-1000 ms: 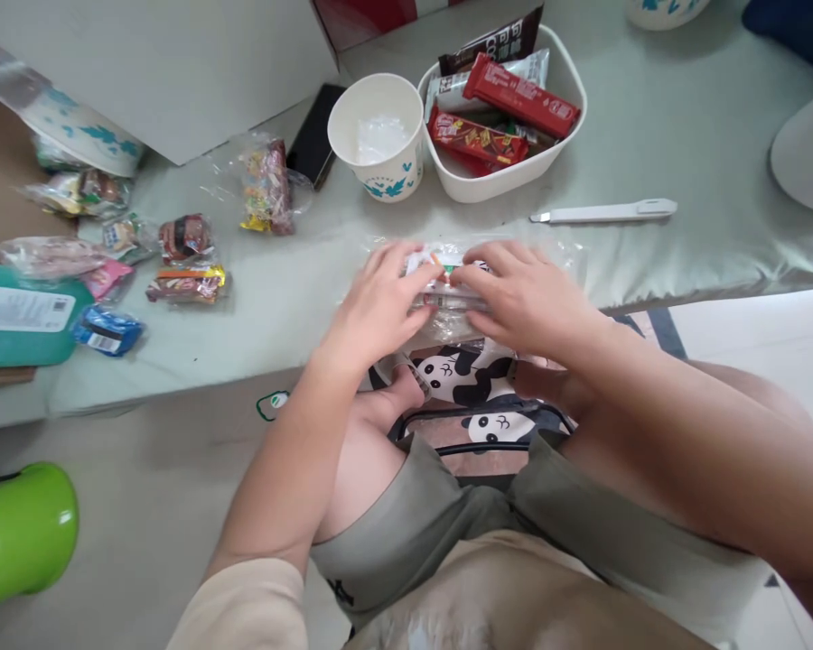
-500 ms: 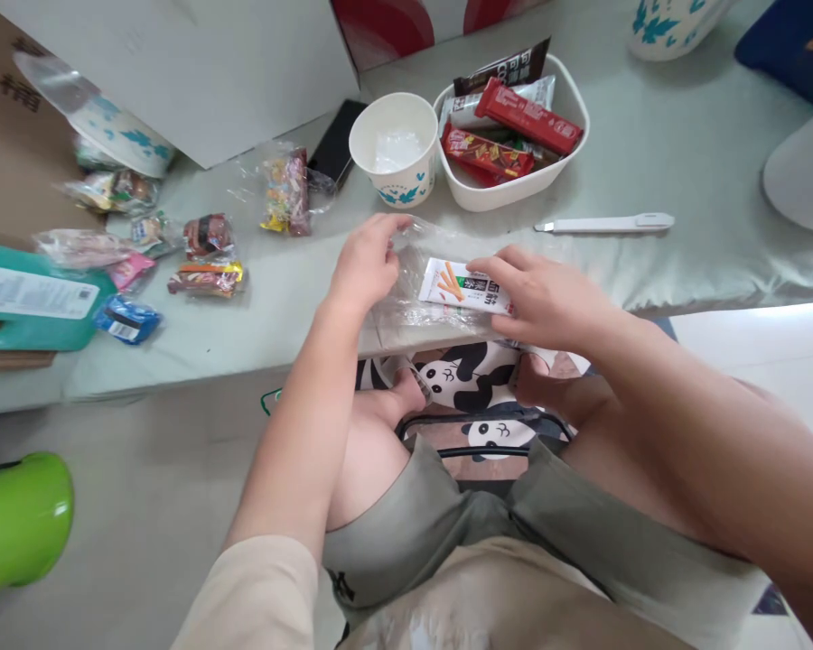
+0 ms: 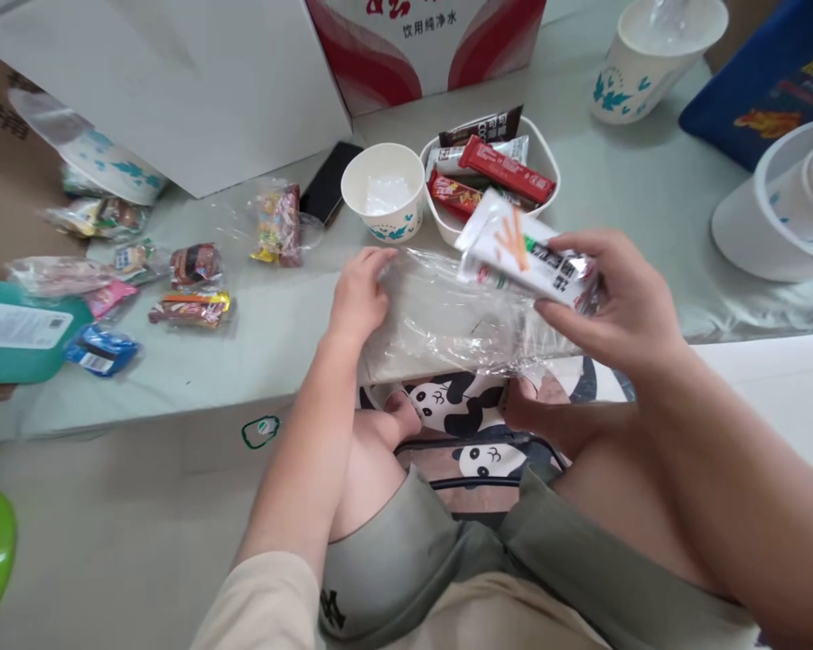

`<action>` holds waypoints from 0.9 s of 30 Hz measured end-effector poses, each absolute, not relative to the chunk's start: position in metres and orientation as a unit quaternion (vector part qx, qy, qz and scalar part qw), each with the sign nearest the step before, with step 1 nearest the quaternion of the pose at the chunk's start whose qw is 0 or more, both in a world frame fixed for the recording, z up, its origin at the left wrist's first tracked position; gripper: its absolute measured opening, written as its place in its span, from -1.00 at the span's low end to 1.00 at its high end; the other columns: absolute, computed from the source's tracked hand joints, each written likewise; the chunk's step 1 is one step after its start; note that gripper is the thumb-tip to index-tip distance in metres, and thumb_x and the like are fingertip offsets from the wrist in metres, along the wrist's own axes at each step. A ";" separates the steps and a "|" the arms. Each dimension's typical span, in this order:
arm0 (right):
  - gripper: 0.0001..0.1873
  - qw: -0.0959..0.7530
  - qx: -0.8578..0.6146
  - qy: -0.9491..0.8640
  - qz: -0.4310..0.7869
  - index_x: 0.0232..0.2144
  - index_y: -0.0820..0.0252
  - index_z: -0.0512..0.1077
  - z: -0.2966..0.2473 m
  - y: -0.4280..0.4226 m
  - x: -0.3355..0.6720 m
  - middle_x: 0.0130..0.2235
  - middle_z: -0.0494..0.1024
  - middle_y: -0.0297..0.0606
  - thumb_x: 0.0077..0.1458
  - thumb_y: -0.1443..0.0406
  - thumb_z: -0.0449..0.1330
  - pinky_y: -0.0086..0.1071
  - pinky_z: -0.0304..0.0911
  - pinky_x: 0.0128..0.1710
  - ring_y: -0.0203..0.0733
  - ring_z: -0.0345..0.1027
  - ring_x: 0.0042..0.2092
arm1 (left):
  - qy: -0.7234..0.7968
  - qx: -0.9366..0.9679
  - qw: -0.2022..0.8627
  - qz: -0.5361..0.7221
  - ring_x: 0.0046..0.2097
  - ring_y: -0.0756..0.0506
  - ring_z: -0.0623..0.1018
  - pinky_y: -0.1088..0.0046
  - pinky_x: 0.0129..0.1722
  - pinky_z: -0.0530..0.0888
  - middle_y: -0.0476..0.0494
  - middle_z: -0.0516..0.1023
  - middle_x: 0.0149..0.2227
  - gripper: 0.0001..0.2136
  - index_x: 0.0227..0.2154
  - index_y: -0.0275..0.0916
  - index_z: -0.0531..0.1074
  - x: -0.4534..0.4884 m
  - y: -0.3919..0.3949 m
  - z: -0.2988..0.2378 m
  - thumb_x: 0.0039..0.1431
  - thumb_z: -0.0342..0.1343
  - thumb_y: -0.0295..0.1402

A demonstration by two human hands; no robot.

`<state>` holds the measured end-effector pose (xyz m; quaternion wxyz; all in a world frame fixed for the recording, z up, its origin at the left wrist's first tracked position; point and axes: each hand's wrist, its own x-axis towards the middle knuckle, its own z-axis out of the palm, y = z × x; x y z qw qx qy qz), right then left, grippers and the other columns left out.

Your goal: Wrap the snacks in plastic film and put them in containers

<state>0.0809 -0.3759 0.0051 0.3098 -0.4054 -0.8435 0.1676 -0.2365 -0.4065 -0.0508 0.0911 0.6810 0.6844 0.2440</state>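
White packets (image 3: 511, 248) printed with orange sticks, stacked together, more than one by their edges. Head view, looking down over the knees: the person's right hand (image 3: 623, 293) has them gripped, thumb on the near side and fingers on the far side, spread only as wide as the stack. They are held tilted above the right part of a clear plastic bag (image 3: 440, 320), their upper left corner overlapping the front of a white basket (image 3: 442, 227) from where I stand.

Left hand (image 3: 360, 298) rests at the bag's left edge, fingers curled, thumb close to them; whether it pinches the film I cannot tell. Bag lies crumpled along the near edge of a table (image 3: 264, 348) covered in pale green cloth.

Basket holds wrapped bars, a red bar (image 3: 508, 170) on top. Just beside it on the left, a paper cup (image 3: 397, 224) with blue-green leaves, clear film inside; behind the cup, a flat black object (image 3: 329, 185). Farther left, small wrapped snacks, among them a blue packet (image 3: 101, 349) near a teal item (image 3: 20, 329). At far right, a white tub (image 3: 738, 226) with stacked cups, near a dark blue bag (image 3: 759, 90).
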 end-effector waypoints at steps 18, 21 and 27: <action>-0.67 0.414 -0.444 -0.795 0.015 -0.14 -0.01 0.61 -0.018 -0.292 0.010 0.10 0.36 -0.05 0.10 0.41 0.17 0.19 0.37 0.08 0.23 0.32 0.14 | 0.685 0.679 0.153 0.214 0.07 -0.22 0.54 0.19 0.11 0.51 -0.22 0.60 0.05 -0.41 0.09 -0.30 0.52 -0.227 -0.402 -0.040 0.04 -0.11 -0.75; -0.65 0.441 -0.447 -0.778 -0.013 -0.18 -0.01 0.64 -0.020 -0.292 0.006 0.05 0.38 -0.03 0.14 0.43 0.13 0.25 0.31 0.11 0.26 0.33 0.14 | 0.681 0.680 0.152 0.223 0.04 -0.22 0.54 0.19 0.08 0.52 -0.19 0.61 0.03 -0.42 0.07 -0.27 0.53 -0.226 -0.399 -0.040 0.04 -0.09 -0.76; -0.66 0.433 -0.396 -0.810 0.024 -0.21 -0.02 0.60 -0.029 -0.296 0.004 0.12 0.35 -0.05 0.13 0.44 0.10 0.28 0.14 0.30 0.26 0.18 0.32 | 0.671 0.686 0.157 0.235 0.04 -0.22 0.55 0.19 0.09 0.52 -0.19 0.62 0.02 -0.43 0.05 -0.28 0.54 -0.225 -0.400 -0.042 0.03 -0.09 -0.76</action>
